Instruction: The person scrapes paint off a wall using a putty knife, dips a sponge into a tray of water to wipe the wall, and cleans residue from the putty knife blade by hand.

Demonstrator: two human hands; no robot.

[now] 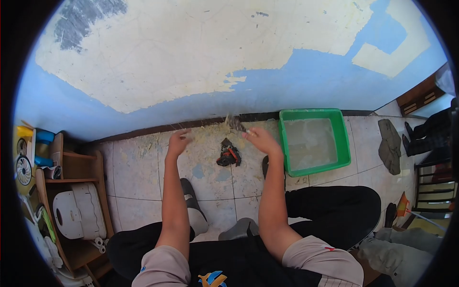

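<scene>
R hand [261,139] has a firm hold on one end of a dark hand tool [235,123], prob. a scraper or brush, too blurred to be sure. The tool lies fwd and left of those fingers, long axis slanting from the fist twd the foot of the wall [267,88], far end near the dark skirting [262,116]; can't tell if it touches. L hand [178,142] is well apart on the other side, fingers loosely bent w/ a gap, nothing visible in them. Btwn hands, closer to the person, a black-and-red thing [228,154] sits on the floor [216,190]; green tub [315,170] just right of R hand.
</scene>
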